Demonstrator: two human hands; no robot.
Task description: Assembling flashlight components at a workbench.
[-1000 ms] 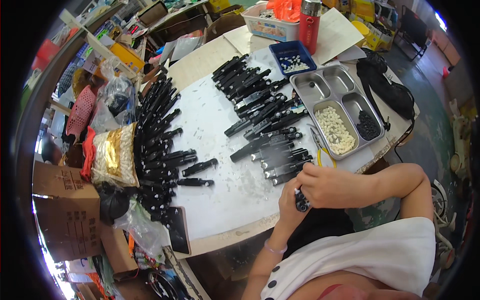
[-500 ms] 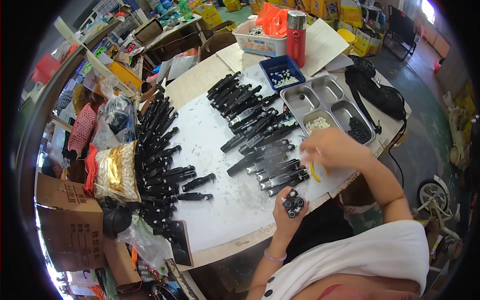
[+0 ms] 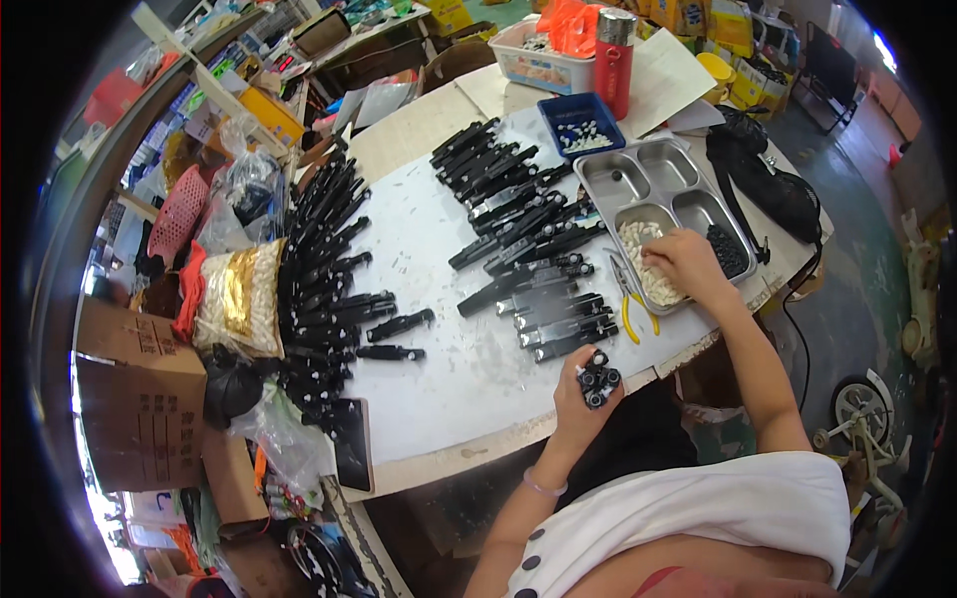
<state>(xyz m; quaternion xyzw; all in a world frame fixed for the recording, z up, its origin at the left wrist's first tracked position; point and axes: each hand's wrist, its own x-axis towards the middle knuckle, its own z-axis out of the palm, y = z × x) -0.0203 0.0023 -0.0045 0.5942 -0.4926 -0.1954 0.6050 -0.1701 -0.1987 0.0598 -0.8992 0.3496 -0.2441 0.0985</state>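
Observation:
My left hand is closed around a small black part with round ends, held just off the table's front edge. My right hand reaches into the metal tray, its fingertips pinched among the small white pieces in a near compartment. Whether a piece is between them is hidden. Beside the tray lie pliers with yellow handles. Left of the pliers are rows of long black parts, stacked close together. Small black pieces fill the compartment to the right of my right hand.
Many more black parts line the table's left side, near a dark phone-like slab. Behind the tray stand a blue bin, a red flask and a white tub. A black bag lies at the right edge.
My right hand has moved from above the pliers into the tray's white pieces, uncovering the pliers. My left hand still holds the black part. The whole view has shifted slightly.

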